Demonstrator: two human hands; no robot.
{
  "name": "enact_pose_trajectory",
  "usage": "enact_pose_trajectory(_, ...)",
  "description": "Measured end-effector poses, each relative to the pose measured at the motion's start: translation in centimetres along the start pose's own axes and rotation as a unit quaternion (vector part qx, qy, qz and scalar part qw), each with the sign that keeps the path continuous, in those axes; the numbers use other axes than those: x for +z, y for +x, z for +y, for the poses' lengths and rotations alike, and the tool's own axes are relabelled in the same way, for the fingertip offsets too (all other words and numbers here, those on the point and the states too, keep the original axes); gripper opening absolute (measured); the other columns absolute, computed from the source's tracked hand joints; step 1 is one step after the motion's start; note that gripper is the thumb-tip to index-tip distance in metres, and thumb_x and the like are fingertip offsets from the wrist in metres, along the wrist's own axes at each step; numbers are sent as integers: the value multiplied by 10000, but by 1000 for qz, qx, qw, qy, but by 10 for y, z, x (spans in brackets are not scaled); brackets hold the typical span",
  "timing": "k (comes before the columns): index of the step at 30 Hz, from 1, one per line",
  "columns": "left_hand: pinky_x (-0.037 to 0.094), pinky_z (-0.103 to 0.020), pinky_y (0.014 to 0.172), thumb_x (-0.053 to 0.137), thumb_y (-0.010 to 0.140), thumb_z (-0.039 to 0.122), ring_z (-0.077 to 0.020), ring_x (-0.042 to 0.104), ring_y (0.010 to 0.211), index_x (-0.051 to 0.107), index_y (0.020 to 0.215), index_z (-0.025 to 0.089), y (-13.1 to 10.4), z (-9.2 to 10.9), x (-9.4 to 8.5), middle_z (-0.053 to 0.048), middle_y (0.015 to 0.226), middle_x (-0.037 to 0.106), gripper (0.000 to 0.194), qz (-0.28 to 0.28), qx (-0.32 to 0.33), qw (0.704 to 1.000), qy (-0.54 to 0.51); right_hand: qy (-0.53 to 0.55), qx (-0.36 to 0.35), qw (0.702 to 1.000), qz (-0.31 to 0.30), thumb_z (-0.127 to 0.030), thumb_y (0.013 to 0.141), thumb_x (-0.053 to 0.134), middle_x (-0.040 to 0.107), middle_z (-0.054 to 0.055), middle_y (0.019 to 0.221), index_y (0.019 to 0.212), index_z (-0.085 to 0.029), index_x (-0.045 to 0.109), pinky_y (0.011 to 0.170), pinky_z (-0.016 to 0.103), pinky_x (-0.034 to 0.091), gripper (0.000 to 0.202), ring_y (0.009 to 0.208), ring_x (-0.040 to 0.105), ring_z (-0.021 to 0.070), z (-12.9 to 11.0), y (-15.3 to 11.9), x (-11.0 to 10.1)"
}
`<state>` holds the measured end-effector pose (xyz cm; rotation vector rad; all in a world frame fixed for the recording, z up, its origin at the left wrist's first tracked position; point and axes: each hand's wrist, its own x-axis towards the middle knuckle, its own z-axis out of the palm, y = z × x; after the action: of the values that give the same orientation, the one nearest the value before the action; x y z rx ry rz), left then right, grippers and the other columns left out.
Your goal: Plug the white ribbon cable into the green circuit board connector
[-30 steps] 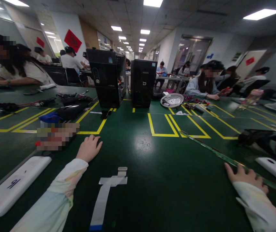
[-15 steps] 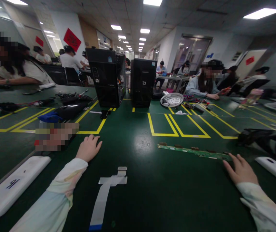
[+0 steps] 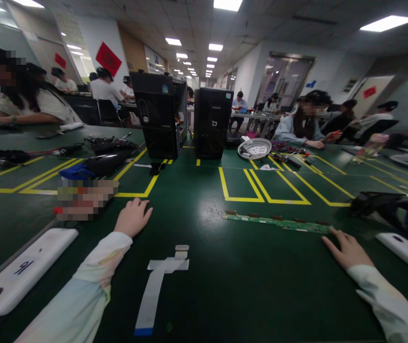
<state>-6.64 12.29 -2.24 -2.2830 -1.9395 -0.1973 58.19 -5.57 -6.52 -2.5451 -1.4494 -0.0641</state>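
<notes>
One blurred patch (image 3: 84, 199) beside left hand (image 3: 133, 217)

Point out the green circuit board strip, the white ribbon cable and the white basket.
green circuit board strip (image 3: 279, 223), head view, middle of the strip's top face
white ribbon cable (image 3: 154, 290), head view, the long flat tail
white basket (image 3: 254, 148), head view, its slotted inside
</notes>
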Motion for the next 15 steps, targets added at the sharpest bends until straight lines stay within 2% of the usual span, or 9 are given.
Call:
enact_pose_trajectory(3,475,-383,804,283,905,433,-292,534,1046,545,1270,126,0,1,-1,-167,1155,560,544,0,-3,1000,0,55,-125,991,-5,-567,817,349,448,185,1355,1350,-150,439,1109,423,303,683,1299,422,296,-19,-2,1)
enact_pose_trajectory(7,475,-388,793,268,910,434,-297,540,1037,554,1258,116,-1,4,-3,-171,1148,564,552,2,-8,1000,0,100,-273,957,-12,-567,850,389,470,162,1323,1314,-180,502,1090,465,338,615,1280,445,288,-55,-4,4)
enact_pose_trajectory(15,477,-395,804,198,933,445,-289,552,1020,608,1198,151,-1,7,-9,-154,1121,590,570,4,-27,1000,-8,148,-438,887,-4,-463,922,414,500,144,1287,1342,-221,490,1037,509,401,491,1278,436,286,-158,-20,20)
